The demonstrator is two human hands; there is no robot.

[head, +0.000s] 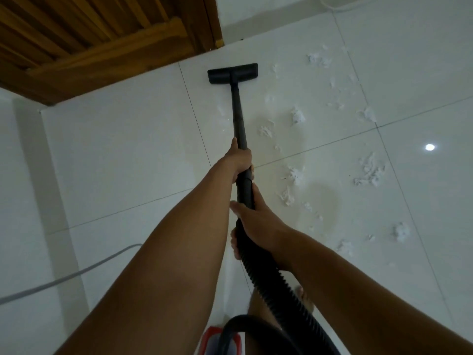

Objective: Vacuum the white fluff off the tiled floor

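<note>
Head view looks down a black wand to its flat nozzle, which sits on the tiled floor. Nearer the person than the nozzle, the left hand wraps its fingers fully round the wand. Nearer still, the right hand curls round the joint where the ribbed hose begins. White fluff lies in scattered clumps right of the nozzle, the nearest wisps just beside it. A wooden door stands beyond and left of the nozzle.
</note>
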